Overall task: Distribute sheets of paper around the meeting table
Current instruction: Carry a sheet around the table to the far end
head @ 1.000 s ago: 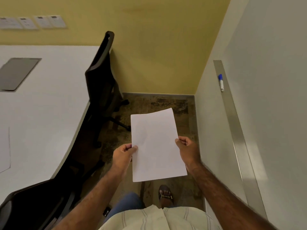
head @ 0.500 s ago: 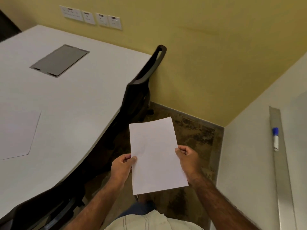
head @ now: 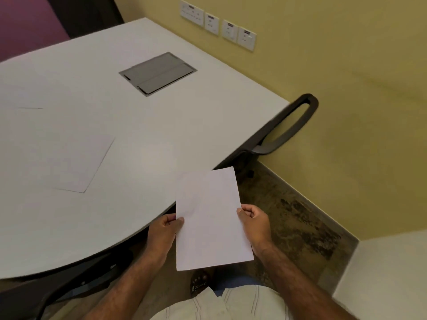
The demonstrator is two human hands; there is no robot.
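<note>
A blank white sheet of paper [head: 210, 218] is held upright in front of me, its top edge overlapping the rim of the white meeting table [head: 143, 139]. My left hand [head: 164, 232] pinches its left edge and my right hand [head: 255, 224] pinches its right edge. Another sheet [head: 76, 162] lies flat on the table to the left, and the faint edge of a further sheet [head: 20, 100] shows at the far left.
A grey cable hatch [head: 158, 73] is set into the table top. A black chair [head: 284, 125] stands tucked in by the yellow wall, another chair [head: 69, 289] at lower left. Wall sockets [head: 219, 25] sit above. A white wall [head: 388, 273] closes the right.
My view has swung left, bringing the table and its hatch to the middle. The held sheet now reaches over the table's rim. Both hands keep the same grip.
</note>
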